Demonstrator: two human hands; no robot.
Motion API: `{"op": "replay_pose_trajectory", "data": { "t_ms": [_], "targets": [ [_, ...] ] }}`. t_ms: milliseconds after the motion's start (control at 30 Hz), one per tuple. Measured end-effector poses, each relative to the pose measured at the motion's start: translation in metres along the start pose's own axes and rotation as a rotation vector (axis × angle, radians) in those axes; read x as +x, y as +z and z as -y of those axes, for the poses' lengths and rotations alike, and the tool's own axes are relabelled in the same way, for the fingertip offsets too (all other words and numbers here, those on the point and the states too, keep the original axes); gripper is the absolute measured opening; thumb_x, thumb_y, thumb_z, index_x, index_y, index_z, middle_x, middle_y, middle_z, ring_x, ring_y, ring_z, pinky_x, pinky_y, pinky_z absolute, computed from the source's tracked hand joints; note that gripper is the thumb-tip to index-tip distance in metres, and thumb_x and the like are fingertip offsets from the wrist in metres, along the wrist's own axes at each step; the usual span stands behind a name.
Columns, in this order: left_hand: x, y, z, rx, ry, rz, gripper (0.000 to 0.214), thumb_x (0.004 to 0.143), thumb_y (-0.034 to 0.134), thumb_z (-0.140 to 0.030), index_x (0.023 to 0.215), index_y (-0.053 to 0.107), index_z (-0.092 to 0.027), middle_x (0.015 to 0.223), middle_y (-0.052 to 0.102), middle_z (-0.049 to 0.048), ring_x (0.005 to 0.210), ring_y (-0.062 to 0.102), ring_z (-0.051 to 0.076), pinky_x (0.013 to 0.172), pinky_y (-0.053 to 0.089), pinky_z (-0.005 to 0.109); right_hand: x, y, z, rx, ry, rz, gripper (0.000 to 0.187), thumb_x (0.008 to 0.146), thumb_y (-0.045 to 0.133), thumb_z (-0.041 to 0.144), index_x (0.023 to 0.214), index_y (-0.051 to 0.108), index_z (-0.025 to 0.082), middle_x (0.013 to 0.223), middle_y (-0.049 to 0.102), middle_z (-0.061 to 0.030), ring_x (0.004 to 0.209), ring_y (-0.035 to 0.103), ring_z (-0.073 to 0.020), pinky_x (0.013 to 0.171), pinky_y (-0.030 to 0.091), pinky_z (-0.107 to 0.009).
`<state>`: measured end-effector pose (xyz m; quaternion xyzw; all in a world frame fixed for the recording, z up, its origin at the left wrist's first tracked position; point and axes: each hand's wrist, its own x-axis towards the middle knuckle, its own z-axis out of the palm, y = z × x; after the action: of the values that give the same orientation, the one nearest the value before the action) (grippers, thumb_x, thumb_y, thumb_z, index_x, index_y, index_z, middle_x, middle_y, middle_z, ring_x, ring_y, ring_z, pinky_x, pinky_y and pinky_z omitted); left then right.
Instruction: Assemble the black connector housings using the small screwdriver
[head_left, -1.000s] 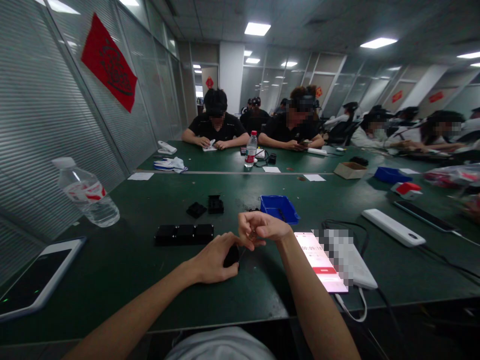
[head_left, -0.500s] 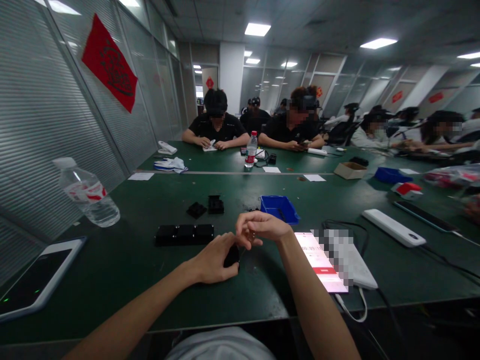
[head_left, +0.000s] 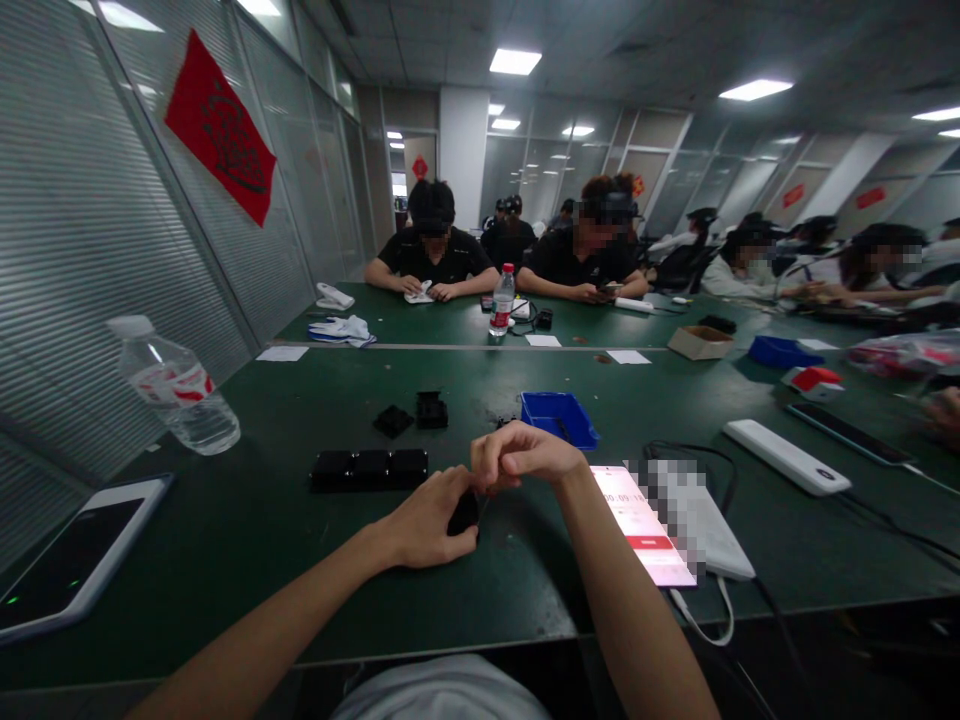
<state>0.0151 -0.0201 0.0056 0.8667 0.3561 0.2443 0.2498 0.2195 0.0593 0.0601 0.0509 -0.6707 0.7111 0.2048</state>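
My left hand [head_left: 435,520] is closed around a small black piece [head_left: 463,513] on the table, thumb and fingers on either side of it. My right hand [head_left: 525,455] is bent over at the wrist with its fingers curled beside the left fingertips. Whatever the right fingers pinch is hidden. A row of black square blocks [head_left: 370,467] lies to the left of my left hand. Beyond it are a flat black part [head_left: 394,420] and a black box-like part [head_left: 432,409]. A blue tray [head_left: 559,418] with dark pieces inside sits just past my right hand.
At the right are a lit phone [head_left: 637,530], a white power bank [head_left: 787,456] and cables. A water bottle [head_left: 180,390] and a white-framed phone [head_left: 82,550] stand and lie at the left. Two people sit across the green table [head_left: 300,570].
My right hand's fingers have curled in and turned down toward the left fingertips. My left hand and the black piece have stayed in place.
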Motion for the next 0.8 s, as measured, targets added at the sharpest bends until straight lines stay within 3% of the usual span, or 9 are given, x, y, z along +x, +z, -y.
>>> {"op": "replay_pose_trajectory", "data": {
  "t_ms": [167,300,467,667,800],
  "targets": [
    [-0.0002,0.0008,0.0004,-0.002,-0.004,0.0,0.043,0.081,0.065,-0.023,0.122,0.053,-0.023,0.117,0.063,0.0078,0.109,0.061,0.029,0.102,0.048,0.047,-0.0017,0.001,-0.0027,0.075,0.068,-0.038,0.03,0.098,0.065,0.04,0.106,0.068,0.011,0.087,0.071,-0.0086,0.053,0.047,-0.0064,0.047,0.032,-0.019],
    [-0.0007,0.0016,0.0017,-0.022,0.026,-0.016,0.044,0.081,0.065,-0.021,0.123,0.052,-0.024,0.119,0.062,0.007,0.111,0.06,0.028,0.104,0.047,0.046,-0.0012,0.0037,-0.0031,0.122,0.132,-0.059,0.035,0.098,0.062,0.047,0.103,0.06,0.012,0.082,0.07,-0.0057,0.045,0.041,-0.0044,0.042,0.027,-0.018],
    [-0.0002,0.0011,0.0016,-0.02,0.038,-0.015,0.049,0.08,0.065,-0.02,0.126,0.05,-0.025,0.123,0.062,0.0073,0.111,0.06,0.029,0.105,0.046,0.046,-0.0006,0.0049,-0.0026,0.128,0.103,-0.043,0.04,0.095,0.064,0.054,0.096,0.051,0.017,0.078,0.066,-0.0036,0.048,0.041,-0.0052,0.043,0.029,-0.016],
    [0.0009,-0.0013,-0.0018,-0.009,0.001,0.002,0.044,0.08,0.065,-0.022,0.122,0.052,-0.023,0.122,0.062,0.0087,0.111,0.06,0.029,0.104,0.047,0.047,-0.0005,0.0028,-0.0019,0.071,0.038,-0.036,0.03,0.093,0.071,0.04,0.09,0.061,0.012,0.091,0.065,-0.0076,0.06,0.051,-0.0065,0.047,0.033,-0.016],
    [0.0013,-0.0032,-0.0043,0.02,0.012,0.027,0.031,0.081,0.065,-0.023,0.112,0.058,-0.024,0.118,0.062,0.0073,0.112,0.059,0.029,0.105,0.047,0.047,-0.0013,0.0021,-0.0023,0.087,0.072,-0.067,0.032,0.091,0.075,0.04,0.103,0.062,0.013,0.084,0.066,-0.0035,0.054,0.048,-0.0052,0.045,0.032,-0.015]
  ]
}}
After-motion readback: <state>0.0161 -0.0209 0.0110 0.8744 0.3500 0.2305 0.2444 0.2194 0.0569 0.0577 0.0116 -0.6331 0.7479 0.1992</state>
